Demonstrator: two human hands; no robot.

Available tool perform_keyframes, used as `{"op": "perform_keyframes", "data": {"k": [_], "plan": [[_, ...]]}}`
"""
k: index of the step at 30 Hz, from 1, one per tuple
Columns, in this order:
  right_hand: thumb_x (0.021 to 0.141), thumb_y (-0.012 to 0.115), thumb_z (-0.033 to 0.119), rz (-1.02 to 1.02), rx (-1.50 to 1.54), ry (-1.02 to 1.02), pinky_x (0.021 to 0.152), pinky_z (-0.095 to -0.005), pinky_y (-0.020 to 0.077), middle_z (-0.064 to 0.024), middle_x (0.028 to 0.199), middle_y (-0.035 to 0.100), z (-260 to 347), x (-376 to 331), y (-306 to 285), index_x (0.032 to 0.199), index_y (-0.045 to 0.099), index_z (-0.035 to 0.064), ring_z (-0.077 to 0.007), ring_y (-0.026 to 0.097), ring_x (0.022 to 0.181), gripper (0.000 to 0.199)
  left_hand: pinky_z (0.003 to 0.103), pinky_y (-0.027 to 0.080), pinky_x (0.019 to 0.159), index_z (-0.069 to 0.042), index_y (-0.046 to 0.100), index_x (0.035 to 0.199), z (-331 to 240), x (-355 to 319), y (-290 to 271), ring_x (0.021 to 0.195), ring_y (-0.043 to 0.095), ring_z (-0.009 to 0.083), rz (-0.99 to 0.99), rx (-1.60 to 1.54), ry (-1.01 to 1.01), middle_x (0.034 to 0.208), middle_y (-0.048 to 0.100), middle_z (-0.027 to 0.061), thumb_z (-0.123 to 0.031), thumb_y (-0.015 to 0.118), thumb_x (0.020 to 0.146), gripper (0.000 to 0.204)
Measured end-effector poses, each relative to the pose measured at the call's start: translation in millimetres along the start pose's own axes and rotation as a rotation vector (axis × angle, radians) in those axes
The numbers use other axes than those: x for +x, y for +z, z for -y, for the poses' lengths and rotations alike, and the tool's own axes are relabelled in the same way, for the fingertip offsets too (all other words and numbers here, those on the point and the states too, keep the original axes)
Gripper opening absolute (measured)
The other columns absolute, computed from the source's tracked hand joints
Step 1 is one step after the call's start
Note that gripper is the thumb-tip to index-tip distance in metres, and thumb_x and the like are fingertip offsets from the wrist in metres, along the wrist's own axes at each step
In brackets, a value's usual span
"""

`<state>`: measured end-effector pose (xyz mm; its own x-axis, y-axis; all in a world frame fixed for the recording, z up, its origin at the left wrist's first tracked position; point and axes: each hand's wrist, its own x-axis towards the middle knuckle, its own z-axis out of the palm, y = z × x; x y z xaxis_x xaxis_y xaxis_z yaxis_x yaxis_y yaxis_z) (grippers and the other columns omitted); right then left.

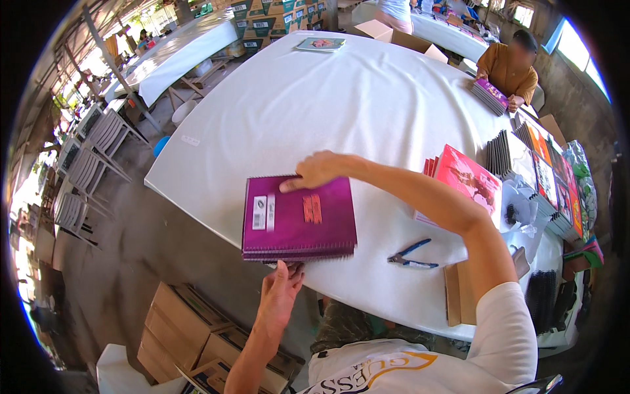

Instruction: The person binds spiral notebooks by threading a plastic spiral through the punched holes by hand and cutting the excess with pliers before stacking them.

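A stack of purple spiral notebooks lies at the left front edge of the white table, its near side overhanging. Spiral coils show along the far and near edges; a white label and a small pink print are on the top cover. My left hand grips the near edge from below, thumb up and fingers partly hidden under the stack. Reaching across, my right hand is closed at the far edge, its thumb pressed on the top cover. Blue-handled cutting pliers lie to the right of the stack.
Pink-covered notebooks and more spiral notebook stacks fill the table's right side. A co-worker handles purple notebooks at the far right. Cardboard boxes stand on the floor at lower left; white chairs are farther left.
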<state>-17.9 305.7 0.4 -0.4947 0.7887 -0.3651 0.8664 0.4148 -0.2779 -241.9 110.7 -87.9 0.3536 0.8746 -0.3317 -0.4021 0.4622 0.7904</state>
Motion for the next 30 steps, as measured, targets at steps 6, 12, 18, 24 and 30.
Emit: {"op": "perform_keyframes", "data": {"k": [6, 12, 18, 24, 30], "plan": [[0.092, 0.019, 0.078, -0.151, 1.011, 0.013, 0.086, -0.0476, 0.0503, -0.0210, 0.094, 0.069, -42.4, -11.5, 34.7, 0.090, 0.071, -0.0020, -0.0303, 0.065, 0.094, 0.095, 0.041, 0.037, 0.107, 0.002, 0.049, 0.130, -53.3, 55.3, -8.7, 0.120, 0.053, 0.0209, -0.055, 0.152, -0.158, 0.125, 0.058, 0.0115, -0.064, 0.054, 0.091, 0.077], [0.094, 0.017, 0.075, -0.306, 0.883, 0.341, 0.085, -0.0390, 0.0469, -0.0116, 0.092, 0.067, -101.3, -22.3, 84.5, 0.099, 0.069, -0.0003, -0.0211, 0.058, 0.090, 0.091, 0.041, 0.037, 0.106, -0.006, 0.039, 0.143, -90.5, 115.6, 6.3, 0.124, 0.051, 0.0217, 0.010, 0.236, -0.185, 0.136, 0.053, 0.0085, -0.070, 0.046, 0.091, 0.083], [0.092, 0.018, 0.077, -0.383, 1.661, 0.481, 0.099, -0.0375, 0.0388, -0.0099, 0.103, 0.066, -56.8, -34.8, 62.7, 0.115, 0.064, 0.0025, -0.0191, 0.055, 0.102, 0.090, 0.041, 0.037, 0.109, -0.010, 0.038, 0.147, -144.1, 204.7, 1.9, 0.128, 0.048, 0.0201, 0.088, 0.243, -0.283, 0.142, 0.050, 0.0059, -0.065, 0.038, 0.097, 0.075], [0.088, 0.022, 0.080, -0.500, 2.031, 0.375, 0.116, -0.0555, 0.0126, -0.0108, 0.154, 0.028, -27.5, 33.6, 27.8, 0.145, 0.037, 0.0027, -0.0257, 0.017, 0.144, 0.097, 0.040, 0.042, 0.106, -0.010, 0.042, 0.145, -217.6, 353.4, -35.4, 0.126, 0.051, 0.0204, 0.437, 0.453, -0.393, 0.140, 0.053, 0.0076, -0.064, 0.035, 0.098, 0.072], [0.091, 0.026, 0.076, -0.569, 2.168, 0.157, 0.116, -0.0548, 0.0194, -0.0109, 0.151, 0.035, -54.3, 145.9, 6.9, 0.144, 0.037, 0.0014, -0.0248, 0.026, 0.141, 0.092, 0.042, 0.043, 0.107, -0.009, 0.042, 0.145, -299.0, 484.8, -57.3, 0.128, 0.051, 0.0224, 0.400, 0.635, -0.557, 0.141, 0.052, 0.0113, -0.068, 0.033, 0.095, 0.078]]}}
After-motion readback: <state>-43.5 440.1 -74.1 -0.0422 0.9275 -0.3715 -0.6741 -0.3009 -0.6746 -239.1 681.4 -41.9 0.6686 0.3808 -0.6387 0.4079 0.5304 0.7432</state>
